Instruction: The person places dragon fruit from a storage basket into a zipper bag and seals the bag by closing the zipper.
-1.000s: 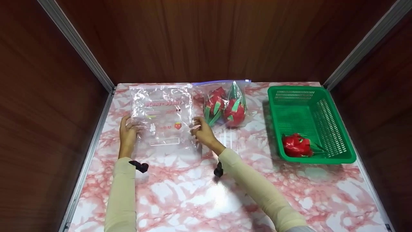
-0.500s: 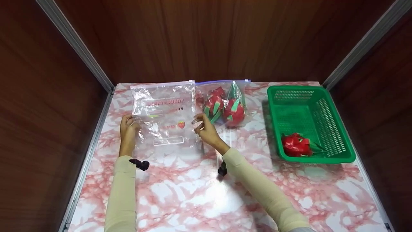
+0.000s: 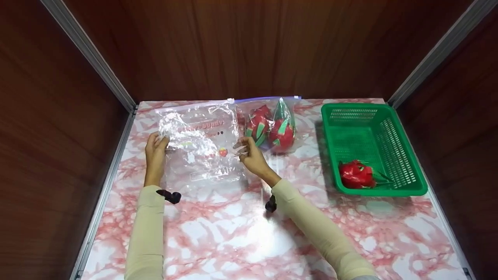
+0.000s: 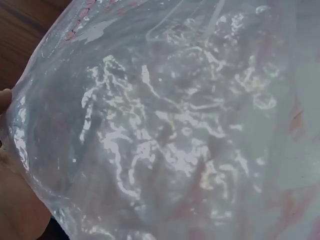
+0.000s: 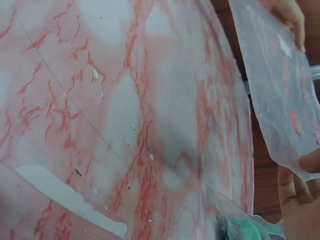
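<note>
A clear zip bag [image 3: 202,155] with a pale slider strip and printed letters and a strawberry is held up between both hands. My left hand [image 3: 155,157] pinches its left edge, and in the left wrist view the crinkled film of the bag [image 4: 165,130] fills most of the picture. On the opposite edge, my right hand [image 3: 255,159] grips the film between thumb and fingers. The right wrist view has the bag [image 5: 275,75] seen side-on, with the right hand [image 5: 302,210] below and the left hand [image 5: 287,15] beyond. I see no contents inside.
Right of the held bag, a purple-topped zip bag [image 3: 268,100] contains two red dragon fruits [image 3: 282,136]. A green basket [image 3: 328,151] at the right holds one dragon fruit [image 3: 356,175]. Wood panels [image 3: 249,50] enclose the marbled table [image 3: 218,241].
My right hand has shifted slightly right with the bag's right edge. The bag's print and top strip have tilted. The left hand has risen a little along the left edge.
</note>
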Action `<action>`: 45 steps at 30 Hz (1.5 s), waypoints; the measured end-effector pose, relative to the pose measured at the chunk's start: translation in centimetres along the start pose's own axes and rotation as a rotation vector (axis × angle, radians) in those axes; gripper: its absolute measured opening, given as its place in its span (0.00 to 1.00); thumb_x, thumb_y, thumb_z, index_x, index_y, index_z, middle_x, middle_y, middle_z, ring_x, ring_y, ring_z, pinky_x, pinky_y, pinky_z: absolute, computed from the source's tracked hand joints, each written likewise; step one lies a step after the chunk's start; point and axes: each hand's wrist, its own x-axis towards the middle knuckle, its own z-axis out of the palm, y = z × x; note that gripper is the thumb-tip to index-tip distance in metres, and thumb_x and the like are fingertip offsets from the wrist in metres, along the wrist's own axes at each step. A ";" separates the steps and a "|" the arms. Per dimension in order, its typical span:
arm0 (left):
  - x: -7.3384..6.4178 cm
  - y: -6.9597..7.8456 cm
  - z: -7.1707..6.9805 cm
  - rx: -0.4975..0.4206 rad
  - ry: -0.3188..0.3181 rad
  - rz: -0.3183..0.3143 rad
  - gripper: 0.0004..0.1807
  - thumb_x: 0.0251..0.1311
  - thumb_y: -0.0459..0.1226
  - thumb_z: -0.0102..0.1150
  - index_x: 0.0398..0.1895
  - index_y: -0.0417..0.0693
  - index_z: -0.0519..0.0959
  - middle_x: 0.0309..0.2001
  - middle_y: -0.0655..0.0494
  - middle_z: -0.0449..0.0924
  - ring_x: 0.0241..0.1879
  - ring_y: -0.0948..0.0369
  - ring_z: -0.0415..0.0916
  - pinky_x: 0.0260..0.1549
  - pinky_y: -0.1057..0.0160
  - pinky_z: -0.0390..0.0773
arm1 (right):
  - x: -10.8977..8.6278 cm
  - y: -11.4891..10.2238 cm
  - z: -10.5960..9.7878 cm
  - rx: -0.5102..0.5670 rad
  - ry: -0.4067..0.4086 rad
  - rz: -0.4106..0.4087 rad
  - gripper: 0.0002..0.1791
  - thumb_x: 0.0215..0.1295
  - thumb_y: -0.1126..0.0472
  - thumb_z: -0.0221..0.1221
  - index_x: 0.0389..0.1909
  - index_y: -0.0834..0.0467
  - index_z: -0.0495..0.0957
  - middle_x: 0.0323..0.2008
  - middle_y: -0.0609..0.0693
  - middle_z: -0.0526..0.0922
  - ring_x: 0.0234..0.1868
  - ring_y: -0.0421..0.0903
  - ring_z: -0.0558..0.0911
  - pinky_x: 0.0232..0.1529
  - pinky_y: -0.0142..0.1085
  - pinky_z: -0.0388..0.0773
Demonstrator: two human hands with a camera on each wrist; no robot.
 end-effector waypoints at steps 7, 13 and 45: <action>0.5 -0.4 0.6 -0.037 0.003 0.035 0.08 0.76 0.28 0.58 0.53 0.38 0.78 0.39 0.60 0.84 0.39 0.64 0.79 0.39 0.66 0.84 | 0.0 -0.2 -0.5 0.130 0.023 0.034 0.39 0.53 0.82 0.47 0.71 0.66 0.59 0.46 0.62 0.79 0.35 0.45 0.77 0.32 0.29 0.76; 0.3 -0.2 1.3 -0.103 -0.034 0.082 0.04 0.74 0.26 0.59 0.47 0.39 0.79 0.39 0.56 0.86 0.35 0.61 0.85 0.35 0.63 0.88 | 0.2 -0.6 -1.0 0.091 0.062 0.083 0.28 0.74 0.68 0.56 0.72 0.63 0.61 0.37 0.54 0.81 0.31 0.44 0.78 0.33 0.34 0.78; 0.3 1.0 1.9 -0.027 -0.240 0.022 0.06 0.75 0.28 0.60 0.48 0.33 0.78 0.32 0.52 0.87 0.29 0.56 0.86 0.33 0.63 0.87 | 1.0 -3.3 -3.0 0.068 0.220 -0.019 0.09 0.74 0.60 0.65 0.32 0.59 0.81 0.22 0.40 0.78 0.19 0.35 0.71 0.20 0.28 0.71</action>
